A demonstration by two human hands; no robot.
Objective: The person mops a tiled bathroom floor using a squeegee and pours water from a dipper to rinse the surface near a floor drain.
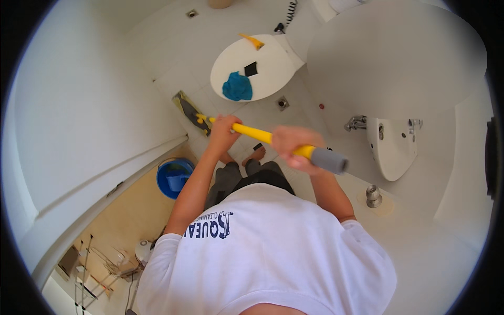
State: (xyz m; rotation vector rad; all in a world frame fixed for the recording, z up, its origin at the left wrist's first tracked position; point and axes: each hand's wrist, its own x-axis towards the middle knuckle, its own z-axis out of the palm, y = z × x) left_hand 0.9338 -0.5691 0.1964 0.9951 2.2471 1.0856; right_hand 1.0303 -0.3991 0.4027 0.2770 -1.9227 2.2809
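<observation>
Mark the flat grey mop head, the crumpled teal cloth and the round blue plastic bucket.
Flat grey mop head (191, 113): head view, middle of its top.
Crumpled teal cloth (238, 86): head view, middle of its folds.
Round blue plastic bucket (161, 183): head view, left side wall.

Teal cloth (238, 86) on white toilet lid (278, 60), white sink (397, 157), round silver doorknob (373, 197)

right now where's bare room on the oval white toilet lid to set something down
The lid is bare right of the flat black square and at upper left between the tapered yellow item and crumpled teal cloth; cloth and square crowd its middle and lower left.
</observation>
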